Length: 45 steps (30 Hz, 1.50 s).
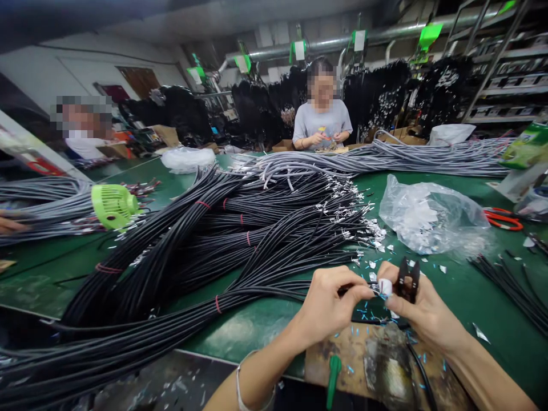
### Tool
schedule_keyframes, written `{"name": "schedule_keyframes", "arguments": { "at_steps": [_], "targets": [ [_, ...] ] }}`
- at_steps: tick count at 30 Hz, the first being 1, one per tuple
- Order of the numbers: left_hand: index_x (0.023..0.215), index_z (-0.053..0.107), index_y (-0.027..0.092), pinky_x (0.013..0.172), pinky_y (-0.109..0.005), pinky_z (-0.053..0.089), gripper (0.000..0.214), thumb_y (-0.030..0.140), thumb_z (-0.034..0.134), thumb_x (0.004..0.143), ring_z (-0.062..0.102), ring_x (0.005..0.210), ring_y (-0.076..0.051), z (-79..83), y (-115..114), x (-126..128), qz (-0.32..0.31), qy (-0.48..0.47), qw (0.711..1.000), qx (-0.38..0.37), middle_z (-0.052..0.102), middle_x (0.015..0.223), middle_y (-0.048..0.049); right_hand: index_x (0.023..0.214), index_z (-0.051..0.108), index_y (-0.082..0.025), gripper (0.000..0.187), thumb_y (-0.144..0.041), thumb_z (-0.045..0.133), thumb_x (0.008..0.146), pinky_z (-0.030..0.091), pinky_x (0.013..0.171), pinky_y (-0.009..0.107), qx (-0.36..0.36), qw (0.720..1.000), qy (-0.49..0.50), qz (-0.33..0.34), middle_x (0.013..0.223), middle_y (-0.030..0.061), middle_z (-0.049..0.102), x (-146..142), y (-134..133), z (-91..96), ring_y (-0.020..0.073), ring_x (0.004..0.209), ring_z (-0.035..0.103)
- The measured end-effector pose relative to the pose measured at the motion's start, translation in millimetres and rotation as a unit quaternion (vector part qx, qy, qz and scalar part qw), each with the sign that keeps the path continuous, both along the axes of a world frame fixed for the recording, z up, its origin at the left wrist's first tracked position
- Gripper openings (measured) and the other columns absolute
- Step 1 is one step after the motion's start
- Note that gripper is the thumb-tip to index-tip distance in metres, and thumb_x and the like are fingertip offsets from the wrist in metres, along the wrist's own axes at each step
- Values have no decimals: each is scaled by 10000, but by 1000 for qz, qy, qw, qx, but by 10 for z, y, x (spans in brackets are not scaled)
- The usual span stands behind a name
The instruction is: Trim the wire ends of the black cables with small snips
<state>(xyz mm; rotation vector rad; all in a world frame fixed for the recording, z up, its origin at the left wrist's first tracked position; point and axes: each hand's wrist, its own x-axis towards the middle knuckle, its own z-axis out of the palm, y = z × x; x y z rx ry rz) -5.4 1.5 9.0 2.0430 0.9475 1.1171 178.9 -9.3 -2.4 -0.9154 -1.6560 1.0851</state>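
no readable text anywhere, green box (528, 145) far right has print too blurred, hanging green cards (429, 33) overhead show nothing legible

Black rubber cables (222, 240) w/ red ties left of hands; green tabletop (471, 291) under; orange-handled scissors (503, 218) right; lime plastic fan (113, 205) far left.

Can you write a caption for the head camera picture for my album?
Left hand pinches a thin black cable end; right hand holds small black cutters over a green table.

A green fan (113, 205), red scissors (503, 218) and a plastic bag (432, 217) lie about.
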Motion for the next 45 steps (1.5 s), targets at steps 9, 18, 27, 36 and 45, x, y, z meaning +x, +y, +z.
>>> {"name": "schedule_keyframes", "arguments": {
  "at_steps": [9, 18, 27, 36, 45],
  "targets": [
    [655, 666, 114, 487, -215, 317, 271, 220, 521, 858, 457, 502, -99, -90, -7, 66, 46, 14, 998, -38, 585, 564, -20, 788, 505, -185, 198, -370, 520, 856, 323, 449, 235, 7, 990, -83, -113, 593, -45, 418, -51, 25, -88, 101, 484, 369],
    [586, 572, 121, 384, -183, 244, 405, 396, 479, 867, 341, 387, -59, -140, 7, 79, 5, -34, 982, -188, 384, 437, 46, 752, 520, -200, 87, -178, 507, 836, 391, 632, 289, 163, 938, -179, -248, 743, 26, 499, -73, -41, 16, 165, 683, 468],
    [576, 548, 132, 367, -184, 249, 455, 505, 499, 831, 334, 345, -55, -97, 34, 53, -3, -98, 966, -239, 379, 404, 55, 811, 549, -196, 146, -328, 610, 819, 360, 470, 231, 89, 972, -151, -159, 671, -30, 467, 32, 0, 27, 102, 528, 417],
    [586, 565, 127, 378, -194, 231, 360, 358, 497, 854, 321, 360, -59, -124, 46, 51, -33, -87, 968, -232, 369, 409, 55, 747, 534, -175, 297, -449, 649, 754, 280, 430, 222, -107, 992, 58, -17, 641, -36, 404, -79, -5, -48, 78, 505, 329],
    [628, 635, 112, 480, -208, 306, 290, 240, 505, 853, 435, 495, -89, -111, 19, 79, 45, -34, 996, -64, 543, 547, -8, 858, 524, -188, 306, -481, 586, 796, 207, 338, 196, -104, 988, 49, -105, 556, -78, 315, -164, -28, -155, 64, 418, 243]
  ]
}}
